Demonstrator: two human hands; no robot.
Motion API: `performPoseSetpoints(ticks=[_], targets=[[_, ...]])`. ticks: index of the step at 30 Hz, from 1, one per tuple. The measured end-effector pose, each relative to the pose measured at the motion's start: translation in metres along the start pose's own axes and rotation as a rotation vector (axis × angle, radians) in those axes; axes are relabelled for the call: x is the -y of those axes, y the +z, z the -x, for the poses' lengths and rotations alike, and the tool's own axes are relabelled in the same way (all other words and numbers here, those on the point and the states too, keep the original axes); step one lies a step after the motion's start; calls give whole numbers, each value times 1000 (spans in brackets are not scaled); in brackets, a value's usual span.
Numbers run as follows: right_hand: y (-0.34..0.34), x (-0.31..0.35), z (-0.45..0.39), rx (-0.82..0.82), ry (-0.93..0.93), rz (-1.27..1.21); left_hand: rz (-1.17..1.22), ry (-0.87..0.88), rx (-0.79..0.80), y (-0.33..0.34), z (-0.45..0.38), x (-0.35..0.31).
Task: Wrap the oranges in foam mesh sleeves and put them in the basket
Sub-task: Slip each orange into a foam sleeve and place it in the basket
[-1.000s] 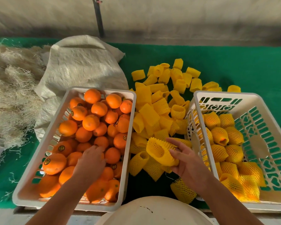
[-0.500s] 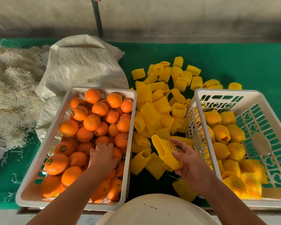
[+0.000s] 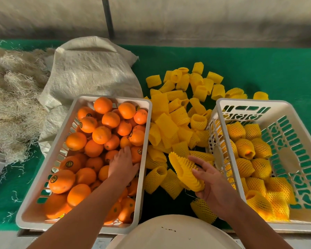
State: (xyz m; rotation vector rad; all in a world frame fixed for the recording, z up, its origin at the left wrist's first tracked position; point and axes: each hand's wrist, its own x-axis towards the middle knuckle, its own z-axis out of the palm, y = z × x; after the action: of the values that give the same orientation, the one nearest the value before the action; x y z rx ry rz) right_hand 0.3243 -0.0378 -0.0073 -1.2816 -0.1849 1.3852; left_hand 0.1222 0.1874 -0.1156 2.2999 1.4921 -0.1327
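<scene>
Bare oranges (image 3: 101,134) fill the white basket (image 3: 113,98) on the left. My left hand (image 3: 123,164) lies palm down on the oranges near that basket's right wall, fingers stretched over one orange (image 3: 137,154). Whether anything sits under the palm is hidden. My right hand (image 3: 214,182) holds one yellow foam mesh sleeve (image 3: 184,170) between thumb and fingers, above the gap between the baskets. The right basket (image 3: 241,103) holds several wrapped oranges (image 3: 244,149).
A loose pile of yellow sleeves (image 3: 178,114) lies between and behind the baskets on the green cover (image 3: 259,69). A woven sack (image 3: 90,72) and a straw heap (image 3: 11,97) are at the left. A white rounded rim (image 3: 172,234) fills the bottom centre.
My left hand has slid right and farther away across the oranges toward the basket's right wall. My right hand has turned the sleeve more upright, its mouth facing left.
</scene>
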Motion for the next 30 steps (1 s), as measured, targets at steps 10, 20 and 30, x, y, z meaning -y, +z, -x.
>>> performPoseSetpoints(ticks=[10, 20, 30], targets=[[-5, 4, -2, -21, 1, -34, 358, -25, -133, -10, 14, 25], [-6, 8, -7, 21, -20, -46, 1512, -34, 148, -86, 81, -19], [5, 14, -2, 120, -49, -87, 1587, 162, 265, -93, 117, -95]])
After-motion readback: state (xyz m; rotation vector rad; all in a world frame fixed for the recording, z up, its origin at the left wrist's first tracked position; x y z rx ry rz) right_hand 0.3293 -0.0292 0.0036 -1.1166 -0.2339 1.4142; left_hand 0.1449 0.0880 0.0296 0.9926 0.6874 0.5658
